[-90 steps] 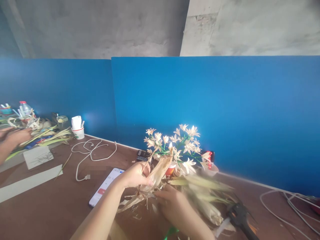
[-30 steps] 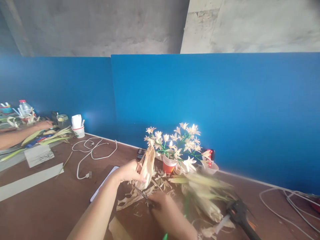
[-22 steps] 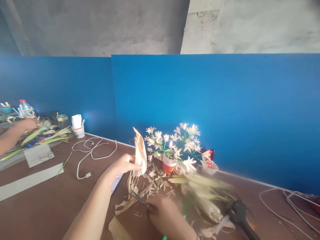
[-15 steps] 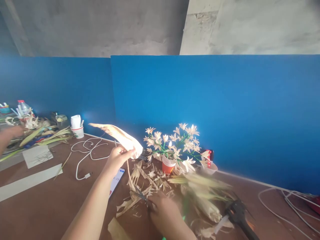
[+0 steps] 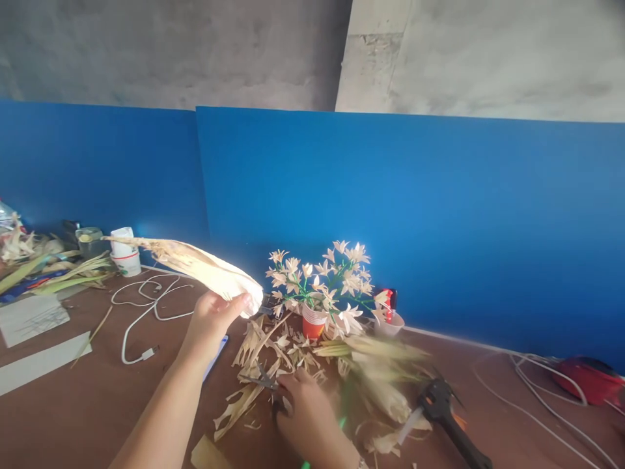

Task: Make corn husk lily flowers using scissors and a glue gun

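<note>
Tan husk (image 5: 195, 262) hangs at eleven o'clock from the scissors (image 5: 266, 382), its broad end pinched between the left hand's (image 5: 215, 319) thumb and fingers, probably to steady it while the thin tip trails free. Closed round the scissors' handles, the right hand (image 5: 303, 407) sits low, seemingly to hold them off the husk. Scraps (image 5: 256, 339) crowd the scissors. Flowers (image 5: 350, 282) rise from a cup (image 5: 312, 322) at one o'clock; a bundle (image 5: 385, 391) lies at three, the glue gun (image 5: 442, 407) beyond. At ten, the left arm (image 5: 161, 404) partly hides the phone (image 5: 216, 356).
</note>
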A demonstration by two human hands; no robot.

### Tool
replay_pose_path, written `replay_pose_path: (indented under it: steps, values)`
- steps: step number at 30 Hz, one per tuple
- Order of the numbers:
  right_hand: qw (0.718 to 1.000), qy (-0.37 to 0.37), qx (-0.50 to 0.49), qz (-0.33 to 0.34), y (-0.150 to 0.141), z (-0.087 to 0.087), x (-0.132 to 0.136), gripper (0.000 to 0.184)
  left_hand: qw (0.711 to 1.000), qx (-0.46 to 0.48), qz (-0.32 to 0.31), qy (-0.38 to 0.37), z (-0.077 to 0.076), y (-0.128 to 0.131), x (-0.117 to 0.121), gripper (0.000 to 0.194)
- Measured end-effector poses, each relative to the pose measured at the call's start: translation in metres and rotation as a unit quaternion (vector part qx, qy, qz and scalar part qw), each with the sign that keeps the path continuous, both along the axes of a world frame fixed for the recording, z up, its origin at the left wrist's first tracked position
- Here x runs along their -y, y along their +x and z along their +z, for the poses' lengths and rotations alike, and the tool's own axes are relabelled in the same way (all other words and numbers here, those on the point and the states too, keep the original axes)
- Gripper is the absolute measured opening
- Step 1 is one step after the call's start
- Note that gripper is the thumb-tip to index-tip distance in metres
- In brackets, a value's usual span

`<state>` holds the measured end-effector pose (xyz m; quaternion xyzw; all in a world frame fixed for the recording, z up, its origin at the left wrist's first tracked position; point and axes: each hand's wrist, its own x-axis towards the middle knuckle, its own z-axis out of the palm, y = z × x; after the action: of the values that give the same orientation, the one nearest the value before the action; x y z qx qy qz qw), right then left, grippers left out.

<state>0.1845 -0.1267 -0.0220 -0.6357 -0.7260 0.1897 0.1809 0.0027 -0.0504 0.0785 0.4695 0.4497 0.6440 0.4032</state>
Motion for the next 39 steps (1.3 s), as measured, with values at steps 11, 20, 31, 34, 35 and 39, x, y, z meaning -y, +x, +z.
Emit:
replay_pose_path:
  steps: [11,20,31,34,35,39]
  values:
    - [1.000,0.009,0.016,0.020,-0.010,0.002,-0.014,0.040,0.952,0.079,-0.293,0.048,0.001,0.012,0.005,0.018]
    - [0.998,-0.031,0.045,0.023,0.040,0.024,-0.006,0.031,0.941,0.203,-0.269,-0.034,-0.012,0.026,0.004,0.015]
    - [0.995,-0.037,0.088,0.002,0.005,0.020,-0.009,0.025,0.956,0.199,-0.199,-0.082,-0.037,0.045,0.009,0.020]
    - [0.997,-0.051,0.063,0.014,0.023,0.026,-0.002,0.027,0.957,0.203,-0.178,-0.103,-0.049,0.043,0.008,0.019]
    - [0.997,-0.060,0.035,0.021,0.031,0.029,-0.001,0.026,0.954,0.220,-0.172,-0.110,-0.053,0.042,0.008,0.018]
    - [0.972,-0.087,-0.215,-0.037,0.045,0.030,-0.011,0.012,0.918,0.339,-0.144,-0.147,-0.067,0.044,0.003,0.016]
